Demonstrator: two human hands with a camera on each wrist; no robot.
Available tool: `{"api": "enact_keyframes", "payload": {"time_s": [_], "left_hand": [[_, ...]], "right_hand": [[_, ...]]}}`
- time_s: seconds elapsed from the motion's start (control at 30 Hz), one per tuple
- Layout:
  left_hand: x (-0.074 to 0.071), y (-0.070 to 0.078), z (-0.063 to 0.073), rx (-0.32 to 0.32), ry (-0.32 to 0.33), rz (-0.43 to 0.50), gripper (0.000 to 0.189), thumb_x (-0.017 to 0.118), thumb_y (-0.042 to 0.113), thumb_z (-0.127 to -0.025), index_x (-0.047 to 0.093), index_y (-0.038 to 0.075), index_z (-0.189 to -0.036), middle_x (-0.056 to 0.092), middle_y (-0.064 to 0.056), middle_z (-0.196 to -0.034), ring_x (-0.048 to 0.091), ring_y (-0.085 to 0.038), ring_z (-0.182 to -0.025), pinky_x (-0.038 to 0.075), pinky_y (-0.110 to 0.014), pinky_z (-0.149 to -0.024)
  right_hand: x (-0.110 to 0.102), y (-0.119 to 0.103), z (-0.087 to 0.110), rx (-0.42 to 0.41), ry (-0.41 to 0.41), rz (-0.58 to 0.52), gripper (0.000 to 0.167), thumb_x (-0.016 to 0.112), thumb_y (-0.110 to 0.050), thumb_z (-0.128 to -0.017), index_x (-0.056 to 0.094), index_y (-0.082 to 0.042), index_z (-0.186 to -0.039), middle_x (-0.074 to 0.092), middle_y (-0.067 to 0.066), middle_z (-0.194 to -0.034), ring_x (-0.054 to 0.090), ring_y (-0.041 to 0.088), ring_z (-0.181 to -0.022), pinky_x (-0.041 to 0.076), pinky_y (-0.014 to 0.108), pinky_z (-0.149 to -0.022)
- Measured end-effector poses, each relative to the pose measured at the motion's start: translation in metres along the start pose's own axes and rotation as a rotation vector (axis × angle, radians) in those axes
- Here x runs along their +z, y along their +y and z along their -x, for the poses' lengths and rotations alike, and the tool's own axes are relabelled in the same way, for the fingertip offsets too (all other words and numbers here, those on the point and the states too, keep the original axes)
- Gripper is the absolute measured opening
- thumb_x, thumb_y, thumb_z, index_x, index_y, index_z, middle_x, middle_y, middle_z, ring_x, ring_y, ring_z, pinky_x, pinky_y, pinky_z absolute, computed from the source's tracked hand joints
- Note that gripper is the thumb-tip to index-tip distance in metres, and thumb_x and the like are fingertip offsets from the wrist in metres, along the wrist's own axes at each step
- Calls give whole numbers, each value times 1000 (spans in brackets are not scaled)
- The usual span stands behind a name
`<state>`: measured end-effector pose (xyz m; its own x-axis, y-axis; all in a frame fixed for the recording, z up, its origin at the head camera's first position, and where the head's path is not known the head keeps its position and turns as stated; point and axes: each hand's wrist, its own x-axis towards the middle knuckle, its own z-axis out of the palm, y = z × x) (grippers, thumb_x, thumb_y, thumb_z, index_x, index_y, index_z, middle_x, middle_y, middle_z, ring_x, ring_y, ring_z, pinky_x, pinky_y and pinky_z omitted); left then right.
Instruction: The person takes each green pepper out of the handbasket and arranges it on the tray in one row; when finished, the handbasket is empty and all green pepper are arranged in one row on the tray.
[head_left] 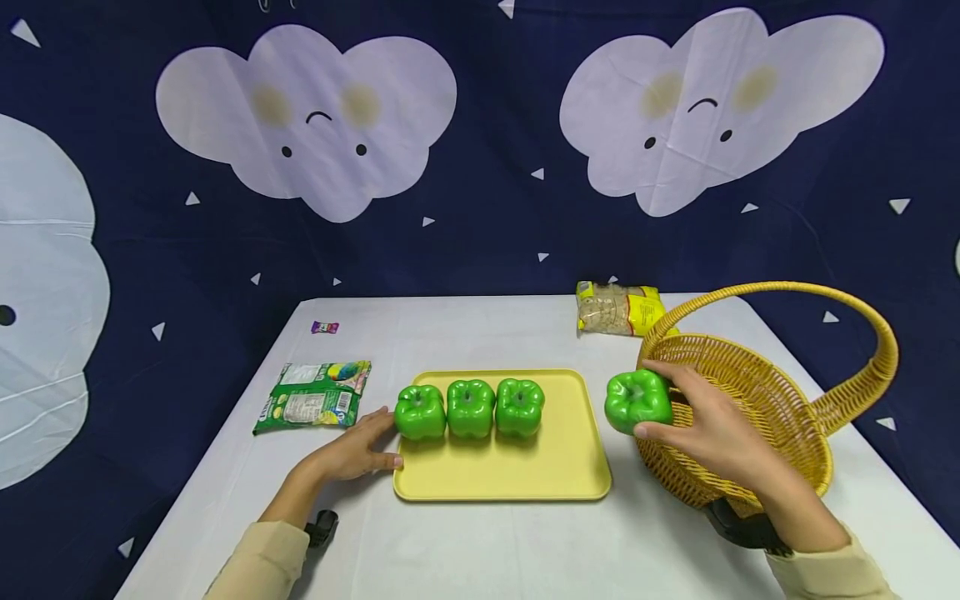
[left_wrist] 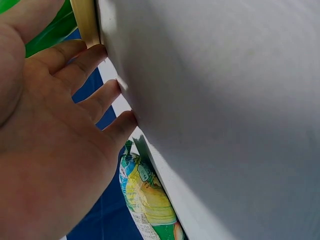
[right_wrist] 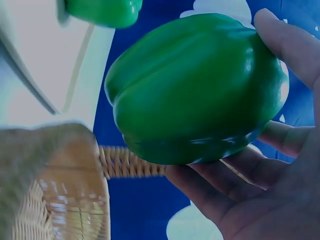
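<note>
Navy fabric printed with pale, smiling clouds and small white triangles hangs behind a table (head_left: 487, 550) draped in smooth white cloth. At its centre sits a flat yellow tray (head_left: 517, 471) with rounded corners and a low raised rim. Three glossy green bell peppers (head_left: 469, 407), blocky and lobed, stand in a tight row along the tray's far edge, touching one another.

A person's right hand (head_left: 712, 425) grips a fourth green pepper (head_left: 637, 401) just to the right of the tray, thumb under its near side and fingers curled over its far side; the right wrist view shows the waxy skin cradled in the fingers. The pepper is held clear of the tray, against the rim of a woven wicker basket (head_left: 757, 400) that lies tipped on its side to the tray's right, its looped handle arching up.

The left hand (head_left: 358, 450) rests flat on the cloth at the tray's left edge, fingers straight and slightly spread, fingertips (left_wrist: 100, 50) touching the rim beside the leftmost pepper.

Left of the tray lies a crinkled green snack packet (head_left: 313, 396); farther back sits a small purple wrapper (head_left: 325, 327). Behind the tray's right corner rests a yellow-and-clear bag (head_left: 618, 309) of pale grains.
</note>
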<state>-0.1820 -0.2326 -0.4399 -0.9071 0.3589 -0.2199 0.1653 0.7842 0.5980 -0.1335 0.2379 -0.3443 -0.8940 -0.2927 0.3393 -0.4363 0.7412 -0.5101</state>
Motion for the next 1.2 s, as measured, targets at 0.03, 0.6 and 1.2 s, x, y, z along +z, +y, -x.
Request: {"api": "enact_keyframes", "payload": {"time_s": [0.03,0.6,1.2], "left_hand": [[0,0,0,-1,0,1,84,71,39,-81,33,2,-146,25,-23,-154,12,-43,-145,11,-61,-117],[0,1,1,-3,1,-2,84,71,39,-81,33,4,-146,26,-22,-154,12,-42,-145,10,-61,-117],[0,2,1,-7,1,-13,84,71,39,-81,32,2,-146,23,-23,-154,13,-43,-145,12,-60,-117]], "right_hand": [[2,-1,-1,2,-1,-9,75,80,-32,-75,44,-10,-138,57,12,-124,60,30,-105,52,31,-79],[42,-10,-16,105,-66,-156,81,76,-41,-75,39,-8,-139,51,18,-133,58,39,-113,53,51,-88],[80,-2,-29,126,-69,-154,75,74,-37,-80,39,-9,-141,49,20,-134,54,38,-118,48,52,-97]]}}
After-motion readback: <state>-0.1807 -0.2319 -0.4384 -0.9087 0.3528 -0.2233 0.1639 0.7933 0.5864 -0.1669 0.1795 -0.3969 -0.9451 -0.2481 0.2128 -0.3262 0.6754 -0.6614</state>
